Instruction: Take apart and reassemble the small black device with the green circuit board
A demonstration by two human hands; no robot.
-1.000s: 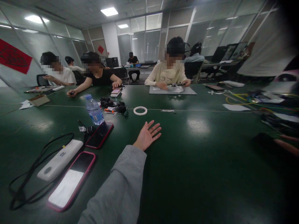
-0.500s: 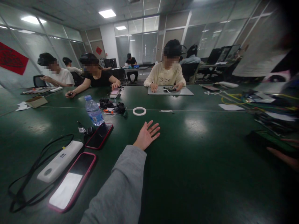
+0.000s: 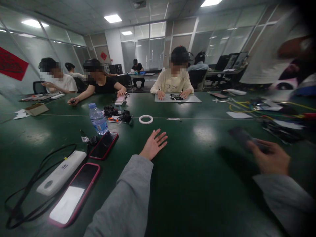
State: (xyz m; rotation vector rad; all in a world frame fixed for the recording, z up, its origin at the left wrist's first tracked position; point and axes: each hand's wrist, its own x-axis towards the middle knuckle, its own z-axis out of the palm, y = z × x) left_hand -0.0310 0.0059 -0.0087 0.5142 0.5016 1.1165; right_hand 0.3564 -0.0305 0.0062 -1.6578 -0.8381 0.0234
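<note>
Right hand point(image 3: 271, 158) grips a blurred dark object point(image 3: 240, 136); left hand point(image 3: 153, 144) spreads wide, a white tape roll point(image 3: 145, 122) just beyond it.

This looks like an office workroom to me: glass partitions point(image 3: 133, 54) all round, ceiling lights point(image 3: 113, 18), dark monitors point(image 3: 223, 62) behind, people point(image 3: 170, 82) seated along the long green tabletop's point(image 3: 192, 191) far edge.

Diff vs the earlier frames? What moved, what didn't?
The right hand moved leftward from the frame's right edge, holding a blurred dark object. Unchanged: left hand open and empty; bottle and white ring in place.
</note>
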